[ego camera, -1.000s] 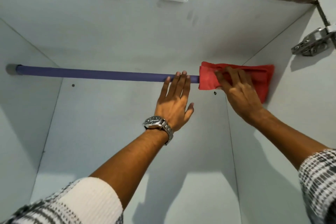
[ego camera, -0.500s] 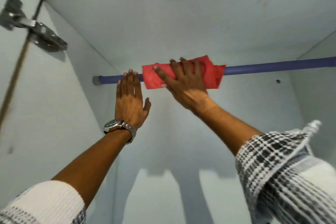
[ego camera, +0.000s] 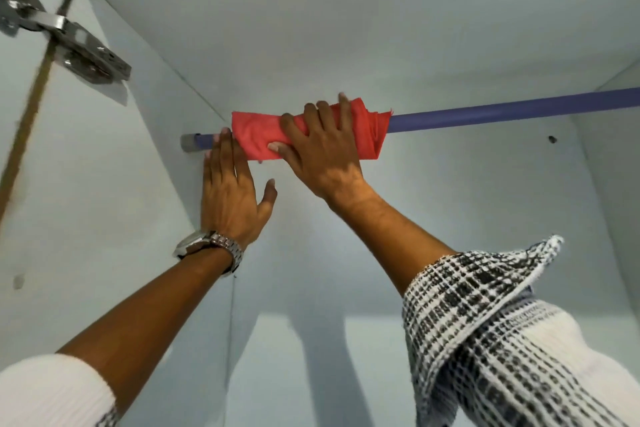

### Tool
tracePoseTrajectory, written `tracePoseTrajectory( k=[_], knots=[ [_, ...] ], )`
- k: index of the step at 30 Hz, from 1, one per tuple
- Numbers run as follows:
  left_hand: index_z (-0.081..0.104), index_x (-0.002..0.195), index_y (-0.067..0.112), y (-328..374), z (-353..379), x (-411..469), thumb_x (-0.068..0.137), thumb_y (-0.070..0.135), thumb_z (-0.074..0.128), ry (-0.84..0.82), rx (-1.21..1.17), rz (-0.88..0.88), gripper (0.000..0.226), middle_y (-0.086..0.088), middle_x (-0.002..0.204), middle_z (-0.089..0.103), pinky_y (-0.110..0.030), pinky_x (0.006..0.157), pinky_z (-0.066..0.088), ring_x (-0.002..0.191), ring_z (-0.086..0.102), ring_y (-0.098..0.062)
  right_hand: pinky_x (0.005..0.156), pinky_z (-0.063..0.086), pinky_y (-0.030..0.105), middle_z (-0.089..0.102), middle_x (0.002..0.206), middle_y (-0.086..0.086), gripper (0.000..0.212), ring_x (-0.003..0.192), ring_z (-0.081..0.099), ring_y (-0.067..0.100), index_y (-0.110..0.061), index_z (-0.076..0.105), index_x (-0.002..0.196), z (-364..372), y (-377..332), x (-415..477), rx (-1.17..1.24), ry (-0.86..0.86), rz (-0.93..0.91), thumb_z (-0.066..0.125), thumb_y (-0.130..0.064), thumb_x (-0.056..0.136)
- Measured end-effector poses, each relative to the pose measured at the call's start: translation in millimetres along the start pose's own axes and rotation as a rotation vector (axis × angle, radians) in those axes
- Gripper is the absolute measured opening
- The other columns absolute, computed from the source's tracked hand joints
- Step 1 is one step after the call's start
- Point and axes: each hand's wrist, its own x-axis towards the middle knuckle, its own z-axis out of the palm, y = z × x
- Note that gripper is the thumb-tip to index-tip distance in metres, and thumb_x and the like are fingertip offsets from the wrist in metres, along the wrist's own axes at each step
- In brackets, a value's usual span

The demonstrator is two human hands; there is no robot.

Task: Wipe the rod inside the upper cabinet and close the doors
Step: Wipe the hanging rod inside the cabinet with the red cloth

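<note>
Red fabric cloth (ego camera: 304, 133) is wrapped around the purple cylindrical rod (ego camera: 502, 111) near its left end, inside the pale upper cabinet (ego camera: 381, 28). Cloth is clamped onto rod by the right hand (ego camera: 322, 152), fingers curled over it. Left hand (ego camera: 232, 191) is held flat, fingers extended together, fingertips touching rod beside the grey end socket (ego camera: 188, 142). Metal hinge (ego camera: 69, 45) is seen upper left.

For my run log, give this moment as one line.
step: wiping rod | right hand: cloth around rod | left hand: open, at rod's left end
</note>
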Motion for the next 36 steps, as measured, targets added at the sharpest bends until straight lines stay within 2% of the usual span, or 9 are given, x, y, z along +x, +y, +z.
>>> tracePoseTrajectory(
  k=[3,7,13,18,21,25,28,32,36],
  knots=[
    [0.009,0.158,0.002,52.8,0.8,-1.1,0.098,0.061,0.033,0.042,-0.105,0.078,0.087,-0.018,0.167,0.011,-0.049,0.128,0.013,0.156,0.009,-0.032,0.117,0.022,0.070,0.063,0.129,0.016,0.058,0.123,0.055,0.040,-0.026,0.053,0.140,-11.0,56.7,-27.8,-0.073,0.052,0.057,0.029,-0.064,0.104],
    [0.009,0.159,0.002,151.5,2.3,0.3,0.096,0.069,0.017,0.042,-0.210,0.177,0.092,-0.015,0.168,0.008,-0.047,0.129,0.008,0.156,0.004,-0.029,0.112,0.031,0.066,0.065,0.123,0.013,0.056,0.113,0.059,0.038,-0.030,0.051,0.140,-32.2,168.0,-72.9,-0.177,0.078,0.067,0.031,-0.066,0.103],
    [0.010,0.159,0.002,319.1,7.1,9.3,0.095,0.071,0.021,0.032,-0.316,0.265,0.094,-0.014,0.168,0.008,-0.045,0.130,0.007,0.156,0.005,-0.028,0.108,0.038,0.057,0.063,0.125,0.011,0.056,0.113,0.057,0.036,-0.029,0.047,0.142,-80.2,321.7,-137.1,-0.341,-0.003,0.132,0.030,-0.066,0.104],
    [0.011,0.159,0.003,390.6,4.1,11.3,0.094,0.072,0.014,0.005,-0.351,0.255,0.095,-0.014,0.168,0.010,-0.045,0.129,0.009,0.157,0.006,-0.027,0.105,0.041,0.054,0.062,0.128,0.013,0.059,0.113,0.057,0.037,-0.028,0.045,0.147,-114.4,378.1,-158.8,-0.428,-0.136,0.127,0.027,-0.063,0.103],
    [0.013,0.159,0.003,375.4,6.1,12.9,0.095,0.070,0.013,0.022,-0.311,0.284,0.092,-0.014,0.168,0.011,-0.045,0.129,0.009,0.156,0.007,-0.027,0.107,0.040,0.057,0.060,0.131,0.015,0.057,0.117,0.056,0.037,-0.027,0.041,0.147,-113.3,367.0,-153.1,-0.412,-0.166,0.135,0.029,-0.061,0.102],
    [0.024,0.156,0.002,308.0,9.2,14.8,0.100,0.066,0.025,0.097,-0.263,0.305,0.086,-0.015,0.165,0.023,-0.047,0.128,0.016,0.155,0.016,-0.030,0.111,0.035,0.061,0.057,0.135,0.014,0.057,0.120,0.053,0.037,-0.029,0.037,0.151,-93.3,322.2,-138.9,-0.353,-0.111,0.086,0.032,-0.060,0.104],
    [0.022,0.157,0.003,233.7,8.4,14.4,0.100,0.065,0.026,0.095,-0.157,0.274,0.084,-0.014,0.165,0.023,-0.047,0.128,0.016,0.155,0.017,-0.029,0.112,0.033,0.063,0.058,0.133,0.014,0.055,0.119,0.054,0.039,-0.028,0.038,0.151,-69.7,257.6,-113.7,-0.293,-0.049,0.079,0.031,-0.059,0.105],
    [0.014,0.158,0.000,125.6,2.3,8.5,0.101,0.057,0.033,0.037,-0.005,0.244,0.083,-0.018,0.167,0.014,-0.049,0.128,0.013,0.155,0.012,-0.032,0.106,0.038,0.061,0.061,0.127,0.014,0.055,0.110,0.058,0.039,-0.026,0.038,0.151,-38.8,154.1,-69.5,-0.224,0.002,0.005,0.026,-0.056,0.107],
    [0.009,0.158,0.001,30.8,-13.1,6.2,0.099,0.051,0.046,-0.081,0.197,0.109,0.085,-0.020,0.167,0.010,-0.052,0.128,0.011,0.155,0.008,-0.035,0.106,0.039,0.065,0.060,0.129,0.019,0.054,0.111,0.058,0.042,-0.022,0.037,0.152,-10.2,51.5,-32.5,-0.162,0.044,-0.027,0.027,-0.053,0.109]
  ],
)
